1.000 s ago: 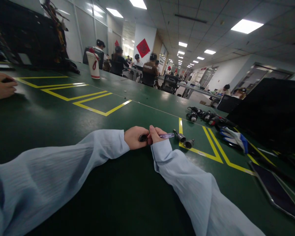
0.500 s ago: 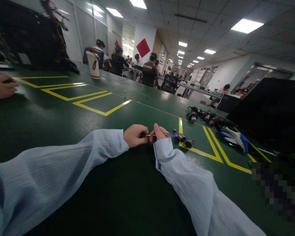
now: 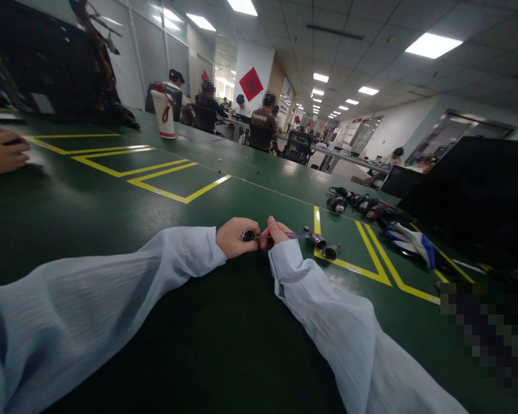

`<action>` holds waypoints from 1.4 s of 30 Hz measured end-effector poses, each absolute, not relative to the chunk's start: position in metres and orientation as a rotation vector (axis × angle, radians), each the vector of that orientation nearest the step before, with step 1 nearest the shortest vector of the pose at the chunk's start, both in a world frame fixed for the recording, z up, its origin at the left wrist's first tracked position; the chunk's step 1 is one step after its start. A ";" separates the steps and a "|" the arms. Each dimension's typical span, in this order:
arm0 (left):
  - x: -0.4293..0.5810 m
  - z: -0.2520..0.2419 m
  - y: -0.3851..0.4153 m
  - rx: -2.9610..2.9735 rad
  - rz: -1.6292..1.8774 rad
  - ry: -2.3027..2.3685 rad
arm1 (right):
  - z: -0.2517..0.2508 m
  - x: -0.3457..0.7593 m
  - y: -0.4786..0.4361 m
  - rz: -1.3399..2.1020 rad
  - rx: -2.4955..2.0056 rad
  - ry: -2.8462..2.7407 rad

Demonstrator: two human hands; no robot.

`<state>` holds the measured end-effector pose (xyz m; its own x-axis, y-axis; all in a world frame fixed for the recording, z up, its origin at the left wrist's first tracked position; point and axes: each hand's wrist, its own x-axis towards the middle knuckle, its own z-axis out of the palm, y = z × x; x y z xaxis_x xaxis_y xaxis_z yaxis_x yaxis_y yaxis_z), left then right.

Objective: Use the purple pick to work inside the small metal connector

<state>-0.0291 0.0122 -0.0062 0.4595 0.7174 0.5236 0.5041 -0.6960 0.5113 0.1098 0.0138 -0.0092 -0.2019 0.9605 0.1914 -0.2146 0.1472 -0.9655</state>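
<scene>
My left hand (image 3: 235, 237) is closed around a small dark round metal part (image 3: 248, 235), whose hollow open end faces up toward me. In my right hand (image 3: 276, 233) is a screwdriver (image 3: 299, 235) with a clear purple handle. Its thin shaft points left and its tip is at the metal part; I cannot tell exactly where it touches. Just right of the handle, two cup-shaped metal parts (image 3: 331, 252) lie on the green table (image 3: 242, 201) at the yellow tape.
Yellow tape (image 3: 185, 198) outlines areas on the table. A white cup (image 3: 164, 115) stands at the far left. Blue-and-white gloves (image 3: 412, 241) and several black-and-silver parts (image 3: 339, 204) lie at right. Another person's hand (image 3: 2, 150) rests at the left edge.
My right hand and the screwdriver have shifted very slightly left. The metal part in my left hand has tilted a little; its grip is the same.
</scene>
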 end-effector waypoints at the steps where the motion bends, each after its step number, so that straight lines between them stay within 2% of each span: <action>1: -0.029 -0.006 0.012 2.425 1.081 1.050 | -0.009 0.110 0.014 1.330 -0.822 -1.290; 10: -0.030 -0.006 0.010 2.416 1.011 1.070 | -0.009 0.109 0.014 1.308 -0.797 -1.320; 18: -0.028 -0.006 0.009 2.487 1.032 1.065 | -0.020 0.118 0.036 1.642 -0.587 -1.127; 27: -0.025 -0.006 -0.004 2.661 0.854 1.112 | -0.018 0.126 0.040 1.847 -0.400 -0.938; 35: -0.018 0.003 -0.091 2.836 0.569 1.077 | -0.017 0.135 0.051 1.952 -0.397 -0.905; 42: -0.003 0.000 -0.154 3.150 0.525 1.064 | -0.021 0.132 0.051 1.933 -0.395 -0.919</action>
<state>-0.0031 -0.1538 0.0001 0.7547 0.5495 0.3586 0.6190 -0.7775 -0.1113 0.1323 0.0510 -0.0208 -0.5176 0.8504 0.0946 -0.6099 -0.2892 -0.7378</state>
